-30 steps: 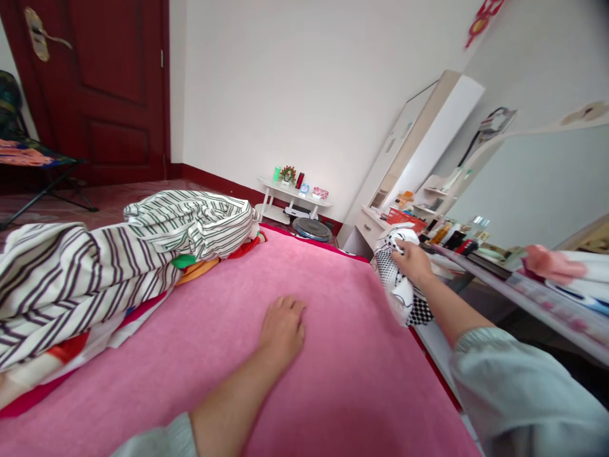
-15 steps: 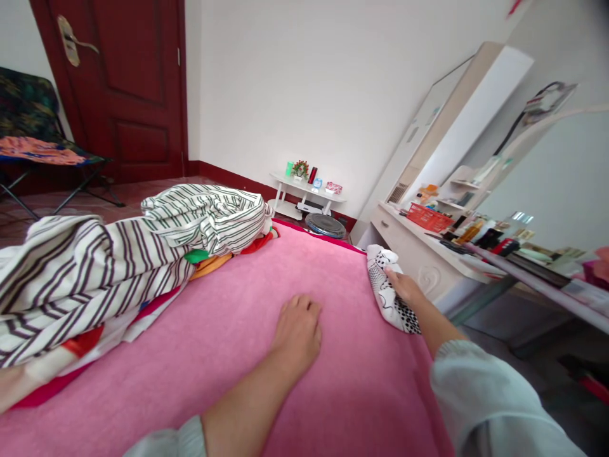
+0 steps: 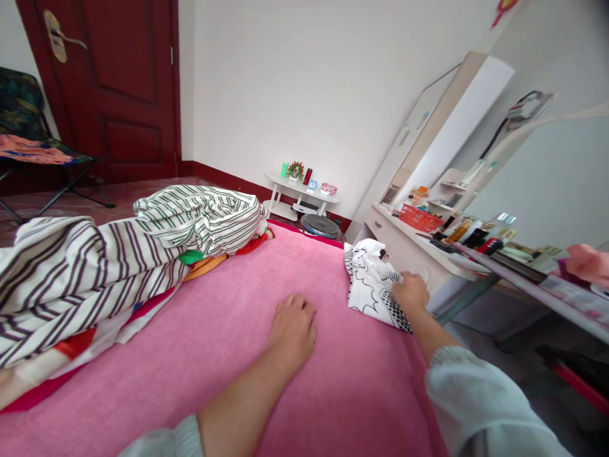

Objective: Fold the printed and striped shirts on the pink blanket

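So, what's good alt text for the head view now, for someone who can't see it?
A person's right hand is at the edge of a black-and-white cloth on a pink cover; the left hand rests on that cover. Striped cloth lies heaped at left, with a dresser at right.

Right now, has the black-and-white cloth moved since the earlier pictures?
Yes: the black-and-white cloth has shifted left in view, farther over the pink cover, judged against the red basket.
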### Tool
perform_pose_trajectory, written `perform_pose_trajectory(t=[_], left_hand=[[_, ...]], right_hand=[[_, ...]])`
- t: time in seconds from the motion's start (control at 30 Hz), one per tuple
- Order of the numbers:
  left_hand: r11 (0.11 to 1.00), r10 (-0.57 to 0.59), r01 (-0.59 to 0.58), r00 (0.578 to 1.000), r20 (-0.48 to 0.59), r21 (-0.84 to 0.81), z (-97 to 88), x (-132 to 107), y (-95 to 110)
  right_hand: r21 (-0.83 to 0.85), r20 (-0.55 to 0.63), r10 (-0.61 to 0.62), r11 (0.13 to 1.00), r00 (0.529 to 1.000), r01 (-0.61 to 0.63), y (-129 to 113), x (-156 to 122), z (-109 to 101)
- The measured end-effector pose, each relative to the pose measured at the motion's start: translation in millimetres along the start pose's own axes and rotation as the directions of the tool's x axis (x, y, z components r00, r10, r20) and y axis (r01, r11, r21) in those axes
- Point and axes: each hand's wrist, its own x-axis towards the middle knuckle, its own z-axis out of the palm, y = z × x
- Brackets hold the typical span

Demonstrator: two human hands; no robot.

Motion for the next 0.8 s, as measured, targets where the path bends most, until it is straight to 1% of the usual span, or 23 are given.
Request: perform_pose_trajectory(t=[0.07, 0.13, 0.2, 0.23, 0.3, 0.33, 0.4, 0.47, 0.5, 0.57, 0.63, 0.67, 0.73, 0.8], left_hand=[[1.0, 0.003, -0.003, 1.0, -0.005, 0.002, 0.5, 0, 0], [1.0, 0.007, -0.007, 1.0, -0.01, 0.004, 1.3, 0, 0], [1.0, 0.007, -0.007, 1.0, -0.009, 0.007, 2.1, 0, -1], [1.0, 0.006, -0.006, 1.0, -0.008, 0.008, 2.4, 0, -1], [1.0, 0.011, -0.01, 1.0, -0.011, 0.007, 2.8, 0, -1], [1.0, 0.015, -0.015, 1.0, -0.014, 0.004, 2.9, 0, -2], [1.0, 0.02, -0.02, 1.0, -0.024, -0.002, 2.8, 0, -2], [1.0, 0.021, -0.021, 0.999, -0.029, -0.004, 2.6, 0, -2], [1.0, 0.02, -0.021, 0.999, -0.03, -0.002, 2.4, 0, -2], [1.0, 0.024, -0.024, 0.999, -0.03, 0.001, 2.3, -1, -1], [1.0, 0.028, -0.027, 0.999, -0.032, 0.004, 2.5, -1, -1], [1.0, 0.027, -0.027, 0.999, -0.034, 0.005, 2.6, -1, -1], [1.0, 0.025, -0.024, 0.999, -0.03, 0.008, 2.8, -1, 0], [1.0, 0.02, -0.02, 1.0, -0.023, 0.009, 2.8, -1, 0]], right_hand=[[0.035, -0.039, -0.071, 0.997, 0.997, 0.072, -28, 2, 1], [0.071, -0.02, -0.106, 0.992, 0.994, 0.108, -56, 1, 9], [0.094, 0.084, -0.144, 0.986, 0.986, 0.136, -79, -3, 23], [0.108, 0.157, -0.176, 0.981, 0.972, 0.161, -87, -6, 30], [0.138, 0.287, -0.247, 0.967, 0.926, 0.215, -96, -10, 42], [0.153, 0.318, -0.273, 0.96, 0.908, 0.235, -97, -12, 45], [0.178, 0.31, -0.3, 0.95, 0.902, 0.255, -92, -12, 44], [0.184, 0.263, -0.28, 0.954, 0.923, 0.237, -79, -10, 36], [0.171, 0.223, -0.238, 0.964, 0.945, 0.202, -69, -8, 30], [0.125, 0.132, -0.089, 0.989, 0.987, 0.073, -48, -3, 20], [0.092, 0.074, 0.07, 0.993, 0.995, -0.077, -27, 4, 15], [0.087, 0.072, 0.121, 0.988, 0.99, -0.127, -18, 9, 14], [0.094, 0.1, 0.147, 0.983, 0.984, -0.157, -5, 19, 17], [0.11, 0.117, 0.093, 0.988, 0.989, -0.106, 0, 27, 21]])
